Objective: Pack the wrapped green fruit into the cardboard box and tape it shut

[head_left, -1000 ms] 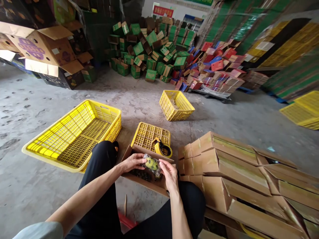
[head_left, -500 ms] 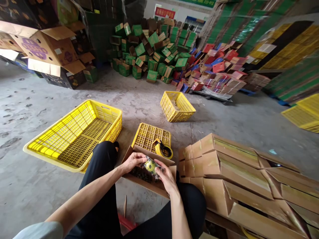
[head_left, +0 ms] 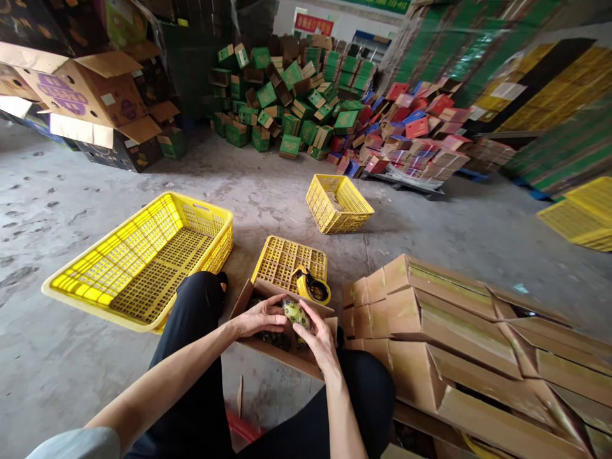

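Note:
A yellow-green fruit in clear, dark-spotted plastic wrap [head_left: 295,313] is held up between my two hands over an open cardboard box [head_left: 287,356]. My right hand [head_left: 319,338] grips it from the right, with thumb below and fingers behind. From the left, my left hand [head_left: 261,317] has its bent fingertips against the wrap's edge. More dark-spotted wrapped pieces lie inside the box, partly hidden by my hands and forearms. Just behind the box, a tape dispenser [head_left: 310,285] rests on an upturned yellow crate [head_left: 282,260].
A large yellow crate [head_left: 136,255] stands left of my knee, and a smaller yellow crate [head_left: 339,204] farther ahead. Stacked cardboard boxes [head_left: 449,338] rise close on my right. Green boxes [head_left: 287,102] and red boxes [head_left: 415,127] are heaped behind.
The wrapped fruit has turned and moved slightly right and up in my hands, its wrap now closer around it. My left hand has changed its hold and shifted slightly right.

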### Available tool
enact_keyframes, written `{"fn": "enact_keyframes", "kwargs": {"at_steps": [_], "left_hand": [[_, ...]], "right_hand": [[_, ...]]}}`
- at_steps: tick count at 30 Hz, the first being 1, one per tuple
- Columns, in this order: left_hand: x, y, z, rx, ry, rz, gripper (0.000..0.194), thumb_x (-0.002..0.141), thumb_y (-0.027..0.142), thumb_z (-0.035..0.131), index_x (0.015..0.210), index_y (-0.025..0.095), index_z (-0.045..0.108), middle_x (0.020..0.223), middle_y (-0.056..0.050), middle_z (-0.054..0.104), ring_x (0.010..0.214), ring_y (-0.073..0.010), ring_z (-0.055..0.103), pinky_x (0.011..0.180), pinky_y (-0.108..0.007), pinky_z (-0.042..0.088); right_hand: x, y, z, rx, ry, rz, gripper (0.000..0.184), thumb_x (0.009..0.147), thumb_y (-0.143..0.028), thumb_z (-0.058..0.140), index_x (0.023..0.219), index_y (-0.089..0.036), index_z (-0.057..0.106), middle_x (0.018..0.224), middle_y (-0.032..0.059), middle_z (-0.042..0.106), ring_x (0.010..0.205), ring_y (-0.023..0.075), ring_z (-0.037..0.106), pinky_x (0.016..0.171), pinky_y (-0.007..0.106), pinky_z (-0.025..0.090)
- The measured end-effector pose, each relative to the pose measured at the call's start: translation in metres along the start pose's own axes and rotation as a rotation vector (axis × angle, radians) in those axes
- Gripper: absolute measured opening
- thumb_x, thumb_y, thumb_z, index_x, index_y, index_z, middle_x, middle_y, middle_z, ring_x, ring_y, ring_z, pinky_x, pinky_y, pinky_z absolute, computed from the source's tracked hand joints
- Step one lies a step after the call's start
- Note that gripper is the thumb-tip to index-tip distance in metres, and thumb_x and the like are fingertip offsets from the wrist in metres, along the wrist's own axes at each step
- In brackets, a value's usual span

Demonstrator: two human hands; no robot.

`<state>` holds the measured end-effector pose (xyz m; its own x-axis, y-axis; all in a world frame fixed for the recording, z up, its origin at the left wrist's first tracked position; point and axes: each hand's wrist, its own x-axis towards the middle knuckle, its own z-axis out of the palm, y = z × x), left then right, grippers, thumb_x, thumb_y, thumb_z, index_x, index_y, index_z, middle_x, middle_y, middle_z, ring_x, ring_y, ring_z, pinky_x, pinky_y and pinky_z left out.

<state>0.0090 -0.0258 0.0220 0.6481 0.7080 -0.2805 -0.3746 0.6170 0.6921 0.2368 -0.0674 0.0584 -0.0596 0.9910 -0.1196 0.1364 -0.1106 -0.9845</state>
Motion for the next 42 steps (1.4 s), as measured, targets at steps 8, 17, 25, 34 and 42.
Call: {"fn": "enact_keyframes", "kwargs": {"at_steps": [8,17,25,34,42], "left_hand": [[0.003,0.002,-0.001,0.012,0.072,0.114,0.073,0.074,0.034,0.099,0.138,0.024,0.064,0.121,-0.011,0.071,0.114,-0.0282,0.071,0.103,-0.048,0.055],[-0.001,0.003,0.002,0.098,0.034,0.137,0.082,0.076,0.033,0.096,0.148,0.032,0.057,0.129,-0.01,0.065,0.116,-0.028,0.068,0.096,-0.045,0.058],[0.008,0.009,-0.029,0.266,0.384,0.152,0.054,0.07,0.04,0.096,0.115,0.017,0.074,0.119,-0.013,0.072,0.108,-0.0256,0.068,0.084,-0.031,0.052],[0.011,0.005,-0.024,0.284,0.329,0.097,0.056,0.072,0.039,0.095,0.119,0.018,0.075,0.119,-0.013,0.075,0.105,-0.0264,0.071,0.086,-0.034,0.053],[0.008,0.01,-0.024,0.292,0.268,0.072,0.062,0.071,0.044,0.096,0.124,0.018,0.074,0.121,-0.015,0.076,0.104,-0.0276,0.073,0.086,-0.036,0.055]], "right_hand": [[-0.002,-0.014,0.008,0.061,-0.108,-0.036,0.067,0.08,-0.046,0.087,0.143,-0.03,0.068,0.158,0.0063,0.057,0.149,0.0308,0.05,0.125,0.048,0.04],[-0.005,-0.009,0.002,0.125,-0.136,0.136,0.068,0.079,-0.044,0.086,0.142,-0.027,0.067,0.147,0.0084,0.067,0.136,0.0333,0.063,0.116,0.053,0.05],[-0.008,0.017,-0.021,-0.756,0.024,-0.107,0.055,0.071,-0.008,0.058,0.12,-0.026,0.072,0.123,0.008,0.074,0.124,0.0311,0.062,0.113,0.048,0.046],[0.016,0.036,0.019,-1.03,-0.302,-0.035,0.037,0.09,-0.004,0.052,0.107,-0.024,0.078,0.119,0.0095,0.076,0.115,0.0254,0.067,0.105,0.036,0.047],[0.05,0.063,0.048,-1.008,-0.543,0.122,0.03,0.063,-0.01,0.083,0.089,-0.024,0.08,0.11,0.0143,0.079,0.128,0.0416,0.061,0.108,0.054,0.044]]}}
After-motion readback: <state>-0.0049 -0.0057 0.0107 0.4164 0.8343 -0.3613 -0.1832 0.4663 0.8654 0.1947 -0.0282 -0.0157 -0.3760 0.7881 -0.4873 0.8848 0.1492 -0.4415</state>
